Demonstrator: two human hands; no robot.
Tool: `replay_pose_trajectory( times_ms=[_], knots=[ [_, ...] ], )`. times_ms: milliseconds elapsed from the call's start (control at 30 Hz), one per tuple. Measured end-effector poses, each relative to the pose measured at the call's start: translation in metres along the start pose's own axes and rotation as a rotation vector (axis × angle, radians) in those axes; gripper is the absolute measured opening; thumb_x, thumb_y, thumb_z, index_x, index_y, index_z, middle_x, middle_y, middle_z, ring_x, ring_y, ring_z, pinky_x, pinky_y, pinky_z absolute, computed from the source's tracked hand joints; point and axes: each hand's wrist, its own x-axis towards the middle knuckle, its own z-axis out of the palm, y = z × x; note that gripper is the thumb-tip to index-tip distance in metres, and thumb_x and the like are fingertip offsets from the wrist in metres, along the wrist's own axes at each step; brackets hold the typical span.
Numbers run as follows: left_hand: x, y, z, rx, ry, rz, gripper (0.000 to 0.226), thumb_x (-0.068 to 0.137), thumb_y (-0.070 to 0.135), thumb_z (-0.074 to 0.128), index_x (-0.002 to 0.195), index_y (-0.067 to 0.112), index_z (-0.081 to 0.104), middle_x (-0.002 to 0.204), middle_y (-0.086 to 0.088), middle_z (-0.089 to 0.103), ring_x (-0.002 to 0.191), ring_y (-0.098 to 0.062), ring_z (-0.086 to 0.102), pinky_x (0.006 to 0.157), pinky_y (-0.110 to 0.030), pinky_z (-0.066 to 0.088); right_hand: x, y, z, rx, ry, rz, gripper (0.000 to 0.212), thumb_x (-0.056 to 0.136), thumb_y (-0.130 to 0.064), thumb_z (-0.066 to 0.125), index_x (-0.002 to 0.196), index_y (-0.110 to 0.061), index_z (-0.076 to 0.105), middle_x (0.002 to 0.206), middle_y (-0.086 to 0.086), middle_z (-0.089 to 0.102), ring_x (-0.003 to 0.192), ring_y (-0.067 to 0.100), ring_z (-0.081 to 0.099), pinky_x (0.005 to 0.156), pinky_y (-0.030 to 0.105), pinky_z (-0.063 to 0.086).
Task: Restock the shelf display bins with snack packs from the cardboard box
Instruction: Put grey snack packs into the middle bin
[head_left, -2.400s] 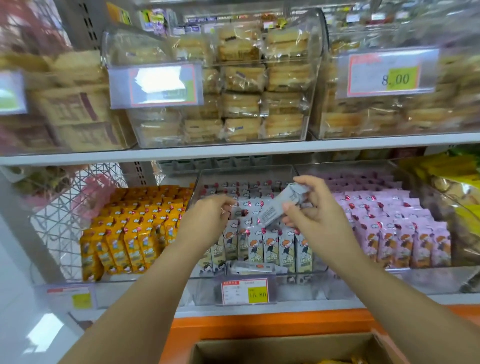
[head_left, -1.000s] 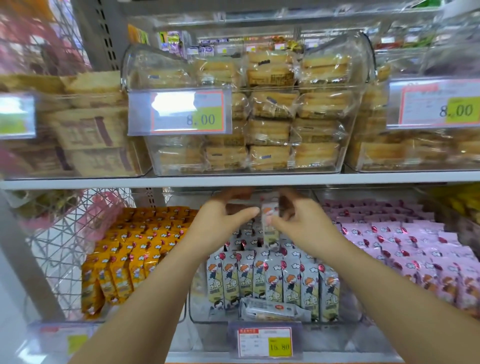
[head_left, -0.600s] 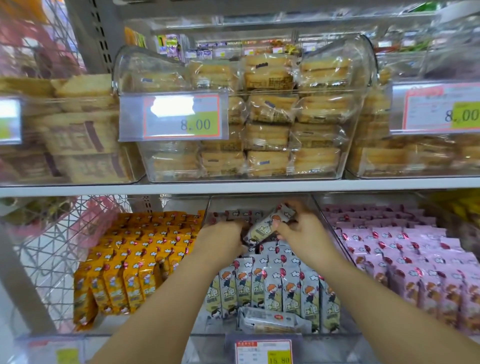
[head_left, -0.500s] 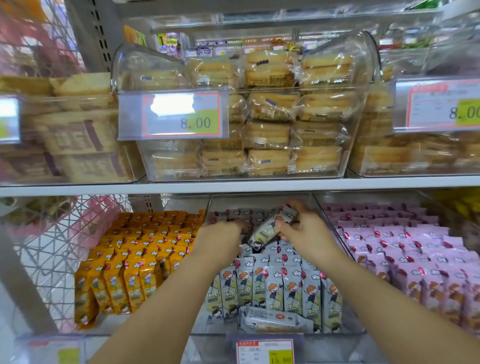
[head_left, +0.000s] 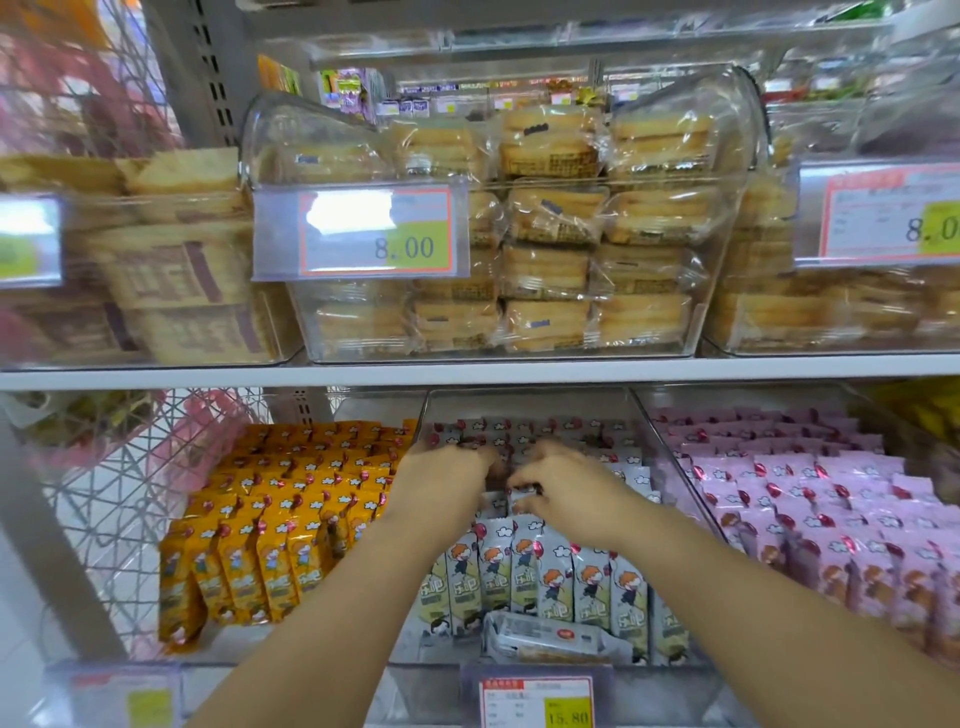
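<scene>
While both arms reach into the lower shelf, most of the finger work is hidden among the packs. Far left: wire basket (head_left: 119, 499), pink and blurred, contents unreadable. Next, orange packs (head_left: 270, 525) standing in rows, their bin's walls hard to trace. Centre: clear bin (head_left: 524, 402) of grey-white snack packs (head_left: 540, 577) with a cartoon figure, upright in rows; one pack lies flat (head_left: 550, 636) along the front wall.

Left hand (head_left: 441, 478) sits palm down over the middle rows, fingers curled into the packs; cannot tell whether it grips one or only presses. Right hand (head_left: 566, 488) just beside it, nearly touching, fingers bent down with a sliver of a pack showing under the fingertips; a grasp looks likely but the pack's body is covered, so cannot tell for sure.

Right: pink packs (head_left: 810, 499), the farthest ones cut off by the frame edge. Price tag (head_left: 537, 701) below, cut off at the bottom. Upper shelf: wrapped cakes (head_left: 550, 260) in a clear tub, soft focus. Cardboard box out of frame.
</scene>
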Motion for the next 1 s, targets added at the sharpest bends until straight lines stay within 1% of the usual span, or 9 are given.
replay_pose_trajectory(
  times_ms=[133,267,333,400,467,600,733,867,1000],
  knots=[
    [-0.009,0.0,-0.008,-0.087,0.02,0.031,0.031,0.093,0.025,0.058,0.124,0.027,0.052,0.115,0.006,0.065,0.109,-0.017,0.06,0.103,-0.034,0.036,-0.014,0.0,-0.009,-0.014,0.054,0.005,0.041,0.1,-0.037,0.041,0.14,-0.032,0.043,0.138,0.002,0.044,0.128,0.023,0.04,0.108,0.041,0.031],
    [-0.031,0.006,-0.017,-0.308,0.023,0.077,0.02,0.092,0.022,0.058,0.111,0.025,0.06,0.104,0.008,0.059,0.098,-0.015,0.06,0.086,-0.032,0.05,-0.047,-0.008,-0.024,0.195,0.109,-0.04,0.015,0.091,-0.025,0.06,0.104,-0.027,0.067,0.088,-0.015,0.06,0.078,-0.004,0.054,0.073,0.013,0.045],
    [-0.042,0.01,-0.014,-0.417,-0.151,0.072,0.013,0.089,0.023,0.063,0.103,0.025,0.062,0.089,0.012,0.059,0.088,-0.01,0.058,0.083,-0.031,0.05,-0.064,-0.007,-0.022,0.132,-0.1,-0.013,0.005,0.088,-0.022,0.063,0.087,-0.025,0.066,0.074,-0.017,0.061,0.066,-0.006,0.053,0.06,0.009,0.039],
    [-0.049,0.013,-0.009,-0.489,-0.389,0.071,0.02,0.088,0.023,0.066,0.108,0.023,0.062,0.097,0.008,0.064,0.09,-0.01,0.059,0.083,-0.028,0.048,-0.075,-0.003,-0.013,0.034,-0.271,0.026,0.01,0.087,-0.016,0.061,0.088,-0.011,0.07,0.086,-0.004,0.071,0.073,0.007,0.062,0.06,0.014,0.042],
    [-0.051,0.016,-0.002,-0.5,-0.551,0.076,0.035,0.088,0.025,0.067,0.122,0.02,0.058,0.116,0.002,0.063,0.103,-0.016,0.059,0.088,-0.03,0.047,-0.082,0.003,-0.003,0.012,-0.333,0.08,0.018,0.087,-0.017,0.061,0.093,-0.004,0.071,0.099,0.009,0.071,0.087,0.022,0.065,0.068,0.021,0.046],
    [-0.053,0.02,0.014,-0.441,-0.634,0.109,0.045,0.09,0.024,0.064,0.133,0.017,0.052,0.132,-0.002,0.055,0.118,-0.021,0.053,0.097,-0.034,0.045,-0.088,0.011,0.008,0.118,-0.351,0.123,0.017,0.089,-0.022,0.061,0.09,-0.01,0.073,0.093,0.004,0.073,0.081,0.013,0.066,0.075,0.026,0.053],
    [-0.057,0.018,0.01,-0.489,-0.576,0.125,0.031,0.088,0.024,0.067,0.118,0.022,0.061,0.121,0.004,0.06,0.105,-0.014,0.055,0.085,-0.028,0.046,-0.092,0.008,-0.001,0.29,-0.318,0.106,0.012,0.088,-0.019,0.064,0.094,-0.013,0.072,0.071,-0.013,0.062,0.051,-0.009,0.053,0.058,0.013,0.046],
    [-0.065,0.004,-0.027,-0.734,-0.382,0.095,0.022,0.085,0.017,0.07,0.101,0.029,0.062,0.099,0.015,0.06,0.082,-0.001,0.058,0.067,-0.013,0.047,-0.091,0.006,-0.013,0.512,-0.3,0.072,0.016,0.089,-0.022,0.065,0.102,-0.014,0.07,0.076,-0.007,0.065,0.064,0.005,0.063,0.065,0.024,0.054],
    [-0.082,-0.006,-0.054,-1.125,-0.24,0.006,0.018,0.086,0.016,0.069,0.102,0.022,0.064,0.073,0.016,0.066,0.061,-0.003,0.064,0.058,-0.018,0.053,-0.086,-0.013,-0.013,0.78,-0.263,0.071,0.012,0.083,-0.016,0.071,0.094,-0.016,0.067,0.071,-0.004,0.066,0.065,0.009,0.066,0.072,0.025,0.058]
  ],
)
